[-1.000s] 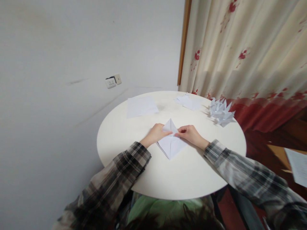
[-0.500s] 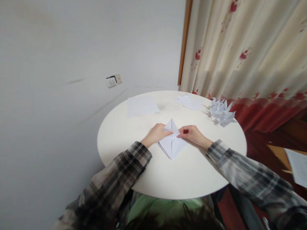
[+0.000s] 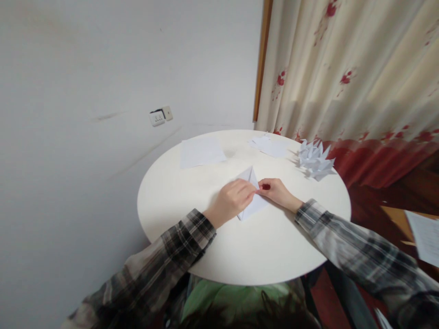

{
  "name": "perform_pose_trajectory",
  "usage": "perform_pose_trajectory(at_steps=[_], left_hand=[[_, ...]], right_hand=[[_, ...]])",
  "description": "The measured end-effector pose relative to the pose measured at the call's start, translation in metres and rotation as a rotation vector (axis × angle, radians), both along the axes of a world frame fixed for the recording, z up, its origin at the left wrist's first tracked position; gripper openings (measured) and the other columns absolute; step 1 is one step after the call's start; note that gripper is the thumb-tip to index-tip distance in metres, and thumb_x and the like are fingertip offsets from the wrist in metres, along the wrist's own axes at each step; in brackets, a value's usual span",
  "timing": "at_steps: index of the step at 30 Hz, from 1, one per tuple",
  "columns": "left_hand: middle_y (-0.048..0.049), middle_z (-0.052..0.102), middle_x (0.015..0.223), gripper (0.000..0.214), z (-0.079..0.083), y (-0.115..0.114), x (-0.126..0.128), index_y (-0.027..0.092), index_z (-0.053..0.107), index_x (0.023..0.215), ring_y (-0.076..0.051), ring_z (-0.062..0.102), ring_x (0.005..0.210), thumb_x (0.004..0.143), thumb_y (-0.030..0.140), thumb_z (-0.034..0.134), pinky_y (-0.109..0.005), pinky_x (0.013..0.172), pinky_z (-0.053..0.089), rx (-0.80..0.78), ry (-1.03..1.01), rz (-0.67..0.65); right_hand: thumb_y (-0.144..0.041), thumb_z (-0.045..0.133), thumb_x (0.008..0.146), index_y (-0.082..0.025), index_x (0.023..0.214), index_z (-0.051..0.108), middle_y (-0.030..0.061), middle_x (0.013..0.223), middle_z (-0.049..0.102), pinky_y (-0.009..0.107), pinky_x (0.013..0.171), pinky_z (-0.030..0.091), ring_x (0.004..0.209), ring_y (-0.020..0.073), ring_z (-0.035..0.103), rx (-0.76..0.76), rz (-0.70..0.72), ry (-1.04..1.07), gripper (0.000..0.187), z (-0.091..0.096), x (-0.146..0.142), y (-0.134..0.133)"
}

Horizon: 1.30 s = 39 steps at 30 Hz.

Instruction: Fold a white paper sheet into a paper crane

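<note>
Paper [image 3: 254, 209] on the table [image 3: 270, 253] lies folded beneath the left hand [image 3: 235, 199].

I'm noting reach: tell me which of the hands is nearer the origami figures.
Right. The right hand is at the folded paper, left and in front of the origami figures; the left hand is farther left, over the same paper.
</note>
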<state>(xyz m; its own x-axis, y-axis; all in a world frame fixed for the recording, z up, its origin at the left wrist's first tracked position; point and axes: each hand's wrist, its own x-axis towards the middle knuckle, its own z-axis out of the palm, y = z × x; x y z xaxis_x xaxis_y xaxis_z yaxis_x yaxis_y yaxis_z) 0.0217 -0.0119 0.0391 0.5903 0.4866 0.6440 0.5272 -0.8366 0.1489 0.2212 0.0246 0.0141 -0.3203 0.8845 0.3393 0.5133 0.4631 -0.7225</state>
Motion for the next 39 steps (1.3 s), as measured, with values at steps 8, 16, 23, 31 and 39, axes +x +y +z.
perform_pose_trajectory(at_steps=[8,16,23,31,39], left_hand=[[-0.0101,0.062,0.112,0.025,-0.037,0.003,0.008,0.011,0.056,0.111,-0.019,0.055,0.108,0.093,0.019,0.041,-0.032,0.096,0.042,-0.084,0.305,-0.029],[-0.0102,0.056,0.123,0.030,-0.033,0.005,0.009,0.010,0.050,0.119,-0.017,0.050,0.117,0.094,0.020,0.039,-0.030,0.104,0.036,-0.051,0.373,-0.006],[-0.0106,0.057,0.120,0.029,-0.034,0.008,0.009,0.009,0.051,0.118,-0.018,0.051,0.115,0.094,0.020,0.038,-0.030,0.102,0.036,-0.004,0.424,-0.024],[-0.0119,0.055,0.125,0.031,-0.031,0.011,0.012,0.008,0.048,0.122,-0.020,0.050,0.115,0.094,0.015,0.036,-0.033,0.102,0.034,0.090,0.523,-0.078],[-0.0081,0.055,0.125,0.032,-0.022,0.009,0.013,0.014,0.047,0.124,-0.022,0.048,0.109,0.093,0.018,0.038,-0.034,0.089,0.042,-0.035,0.526,-0.050]], right_hand=[[-0.033,0.060,0.070,-0.016,0.066,0.058,-0.0011,0.060,0.053,0.024,0.056,0.034,0.056,0.0112,0.045,-0.045,0.041,-0.041,0.018,0.001,0.003,-0.001],[-0.026,0.054,0.071,-0.015,0.073,0.060,-0.0002,0.065,0.056,0.023,0.058,0.036,0.059,0.0111,0.047,-0.051,0.041,-0.074,0.013,0.001,0.002,-0.002],[-0.029,0.053,0.073,-0.015,0.071,0.059,-0.0011,0.062,0.054,0.023,0.057,0.036,0.057,0.0106,0.046,-0.088,0.068,-0.061,0.016,0.005,0.004,0.001],[-0.027,0.056,0.069,-0.015,0.074,0.056,-0.0015,0.066,0.053,0.023,0.059,0.038,0.060,0.0108,0.047,-0.155,0.108,0.043,0.013,0.004,0.006,0.005],[-0.035,0.052,0.074,-0.016,0.068,0.056,-0.0019,0.060,0.052,0.024,0.057,0.035,0.056,0.0107,0.044,-0.182,0.095,0.018,0.020,0.001,0.004,0.005]])
